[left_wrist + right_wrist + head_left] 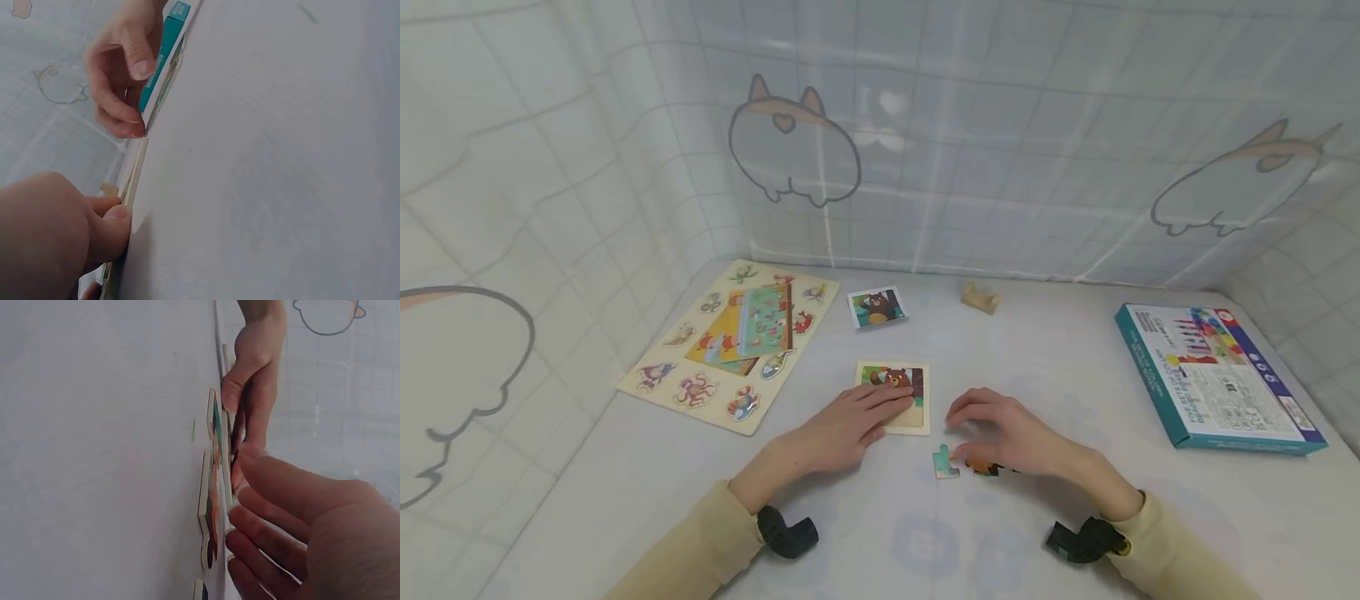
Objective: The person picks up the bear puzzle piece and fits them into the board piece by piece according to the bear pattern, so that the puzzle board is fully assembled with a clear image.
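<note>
A small square wooden puzzle board (926,412) lies on the table, its upper part filled with a bear picture and a bare wood strip showing lower down. My left hand (842,425) rests over its left side, fingers extended across the picture, thumb at the near edge. Just right of the board, my right hand (1011,429) hovers with loosely bent fingers and nothing in its grasp. Beneath it lie a teal puzzle piece (945,463), close to the thumb tip, and a brown and orange piece (985,468), partly hidden by the hand. Loose pieces (204,494) also show in the right wrist view.
A bear picture card (877,307) lies behind the board, with a small wooden block (980,298) to its right. At left is a sea-animal board (655,400) with picture sheets (763,321) on it. A teal-edged box (1225,379) lies at right. Patterned cloth walls surround the table.
</note>
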The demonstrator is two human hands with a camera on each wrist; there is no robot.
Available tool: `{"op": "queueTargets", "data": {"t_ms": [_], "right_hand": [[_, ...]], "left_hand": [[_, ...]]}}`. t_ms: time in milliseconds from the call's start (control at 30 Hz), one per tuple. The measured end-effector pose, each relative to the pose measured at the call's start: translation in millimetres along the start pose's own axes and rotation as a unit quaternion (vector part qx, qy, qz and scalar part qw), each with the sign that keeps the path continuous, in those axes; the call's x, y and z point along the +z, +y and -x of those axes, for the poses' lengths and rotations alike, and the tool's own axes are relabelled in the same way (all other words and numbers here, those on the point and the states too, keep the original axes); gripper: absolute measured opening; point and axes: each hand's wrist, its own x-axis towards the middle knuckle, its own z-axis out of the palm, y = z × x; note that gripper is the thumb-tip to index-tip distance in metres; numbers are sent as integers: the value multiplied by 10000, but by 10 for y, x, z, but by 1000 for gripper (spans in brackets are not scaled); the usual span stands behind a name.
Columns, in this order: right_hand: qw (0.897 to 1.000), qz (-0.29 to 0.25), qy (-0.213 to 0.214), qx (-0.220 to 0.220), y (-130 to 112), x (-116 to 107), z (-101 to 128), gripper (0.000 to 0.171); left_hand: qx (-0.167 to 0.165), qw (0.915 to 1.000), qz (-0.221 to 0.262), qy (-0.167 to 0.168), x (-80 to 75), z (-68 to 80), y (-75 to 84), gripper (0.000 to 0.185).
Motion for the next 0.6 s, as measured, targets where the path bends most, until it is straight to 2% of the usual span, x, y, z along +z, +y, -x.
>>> {"op": "queueTargets", "data": {"t_ms": [267,600], "right_hand": [[9995,202,-217,-115,-18,61,17,35],[9992,295,-213,-161,-35,108,15,38]], "left_hand": [[3,9999,101,85,-4,2,25,52],[-12,10000,83,52,-5,4,39,52]]}}
